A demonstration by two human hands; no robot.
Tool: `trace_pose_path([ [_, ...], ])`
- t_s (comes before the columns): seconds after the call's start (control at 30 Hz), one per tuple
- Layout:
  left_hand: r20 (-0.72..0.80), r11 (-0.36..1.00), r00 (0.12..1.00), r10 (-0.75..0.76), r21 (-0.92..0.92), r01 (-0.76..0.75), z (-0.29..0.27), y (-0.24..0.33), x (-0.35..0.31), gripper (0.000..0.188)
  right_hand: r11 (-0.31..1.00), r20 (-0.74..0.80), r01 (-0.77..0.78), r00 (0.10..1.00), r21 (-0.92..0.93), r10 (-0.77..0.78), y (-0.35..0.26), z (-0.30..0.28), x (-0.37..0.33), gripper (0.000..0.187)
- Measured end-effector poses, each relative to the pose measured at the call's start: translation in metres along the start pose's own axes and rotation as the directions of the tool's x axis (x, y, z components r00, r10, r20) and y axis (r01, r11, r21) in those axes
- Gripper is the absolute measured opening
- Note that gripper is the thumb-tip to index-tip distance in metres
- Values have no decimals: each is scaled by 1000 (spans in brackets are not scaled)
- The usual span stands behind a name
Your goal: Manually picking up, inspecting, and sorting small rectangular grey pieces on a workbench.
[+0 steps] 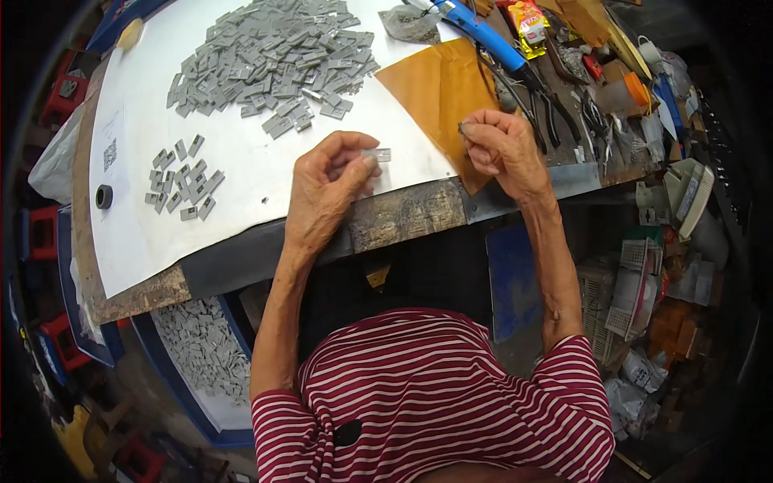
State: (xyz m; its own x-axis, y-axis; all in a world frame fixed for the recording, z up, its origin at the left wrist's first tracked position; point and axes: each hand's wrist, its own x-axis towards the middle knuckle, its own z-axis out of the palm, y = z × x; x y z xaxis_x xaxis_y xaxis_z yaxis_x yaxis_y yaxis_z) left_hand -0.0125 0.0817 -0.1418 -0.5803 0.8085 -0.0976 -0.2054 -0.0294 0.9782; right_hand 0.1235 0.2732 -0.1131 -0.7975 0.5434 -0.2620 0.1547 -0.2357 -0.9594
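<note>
Between thumb and fingers, my left hand [332, 179] pinches a small grey rectangular plastic piece [378, 154] above the white sheet [266, 169]. To its right, my right hand [507, 153] is closed in a pinch over the brown paper [435, 88]. A tiny dark bit [462, 128] shows at its fingertips, too small to name. Beyond my left hand lies a large heap of similar grey pieces [266, 56]. A smaller scattered group of grey pieces [185, 181] rests on the sheet at the left.
A blue power screwdriver [483, 32], pliers [555, 117] and a clear plastic bag [409, 24] lie at the back right. An orange-rimmed tub [628, 95] stands farther right. A black ring [104, 196] sits at the left. Below the bench, a blue tray [161, 354] holds many grey pieces.
</note>
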Motion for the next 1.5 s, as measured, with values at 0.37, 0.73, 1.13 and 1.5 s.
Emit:
trace_pose_path([
  [0.37, 58, 999, 998, 1, -44, 1, -4, -1, -1, 21, 994, 207, -86, 976, 72, 70, 12, 45, 1, 10],
  [0.73, 49, 999, 999, 2, -37, 0, -5, -3, -3, 21, 987, 186, -24, 982, 161, -7, 25, 57, 3, 8],
  [1.13, 36, 1000, 999, 11, 15, -12, -3, -4, -2, 18, 992, 160, -29, 987, 123, 9, 31, 55, 4, 8],
  [1.5, 31, 999, 999, 27, 33, -28, -2, -6, -1, 18, 987, 166, -4, 986, 162, -23, 31, 54, 3, 8],
])
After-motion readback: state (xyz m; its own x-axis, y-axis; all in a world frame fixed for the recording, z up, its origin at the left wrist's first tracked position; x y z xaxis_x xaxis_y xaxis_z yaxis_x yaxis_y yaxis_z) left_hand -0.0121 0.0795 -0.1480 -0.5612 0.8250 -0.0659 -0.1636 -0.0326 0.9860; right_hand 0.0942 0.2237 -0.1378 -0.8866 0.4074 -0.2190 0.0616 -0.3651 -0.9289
